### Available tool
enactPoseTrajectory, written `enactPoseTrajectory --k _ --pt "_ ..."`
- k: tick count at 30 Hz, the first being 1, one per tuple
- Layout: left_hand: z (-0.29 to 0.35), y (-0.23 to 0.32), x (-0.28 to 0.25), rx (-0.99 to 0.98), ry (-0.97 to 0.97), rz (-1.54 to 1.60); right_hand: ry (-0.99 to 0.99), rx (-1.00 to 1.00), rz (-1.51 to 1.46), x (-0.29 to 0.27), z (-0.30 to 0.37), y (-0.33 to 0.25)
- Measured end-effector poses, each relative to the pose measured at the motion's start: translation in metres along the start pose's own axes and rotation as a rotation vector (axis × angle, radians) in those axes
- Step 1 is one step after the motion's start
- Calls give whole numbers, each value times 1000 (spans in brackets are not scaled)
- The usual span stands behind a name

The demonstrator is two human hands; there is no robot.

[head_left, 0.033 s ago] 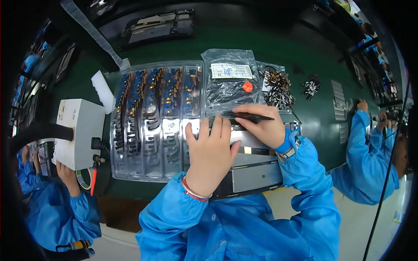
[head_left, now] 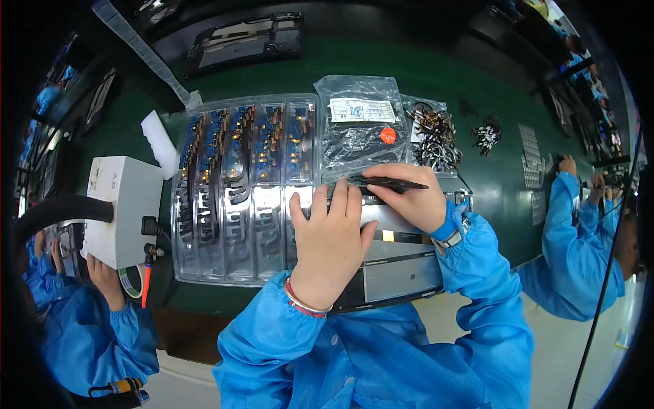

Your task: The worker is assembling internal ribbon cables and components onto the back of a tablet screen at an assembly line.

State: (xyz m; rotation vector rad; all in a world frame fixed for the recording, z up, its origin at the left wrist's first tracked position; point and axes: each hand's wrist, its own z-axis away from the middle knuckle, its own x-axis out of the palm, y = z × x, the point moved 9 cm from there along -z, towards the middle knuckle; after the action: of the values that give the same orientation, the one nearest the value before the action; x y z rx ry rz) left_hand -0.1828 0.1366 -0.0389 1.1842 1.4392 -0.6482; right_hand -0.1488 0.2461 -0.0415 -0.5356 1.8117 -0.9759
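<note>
A laptop-like assembly (head_left: 402, 279) with grey plates and a black frame lies in front of me, partly covered by my hands. My left hand (head_left: 330, 238) rests on its left part, fingers spread and palm down, holding nothing. Between thumb and fingers, my right hand (head_left: 421, 204) pinches a slim black tool (head_left: 402, 184), like tweezers or a pry stick. The tool lies nearly level above the assembly's far edge, its left end close to my left fingertips. What that end touches is hidden.
Left of my hands sits a clear compartment tray (head_left: 231, 273) of small blue boards with black cables. Beyond lie a plastic bag (head_left: 361, 146) and piles of small parts (head_left: 436, 140). A white box (head_left: 116, 225) stands at left; co-workers' hands (head_left: 105, 279) show on both sides.
</note>
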Motion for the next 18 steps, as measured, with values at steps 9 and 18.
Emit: enactPoseTrajectory --k 9,18 --pt "0 -5 3 -26 -15 21 -8 52 24 6 -6 6" --pt "2 -2 3 -19 16 22 10 50 -13 6 -2 10"
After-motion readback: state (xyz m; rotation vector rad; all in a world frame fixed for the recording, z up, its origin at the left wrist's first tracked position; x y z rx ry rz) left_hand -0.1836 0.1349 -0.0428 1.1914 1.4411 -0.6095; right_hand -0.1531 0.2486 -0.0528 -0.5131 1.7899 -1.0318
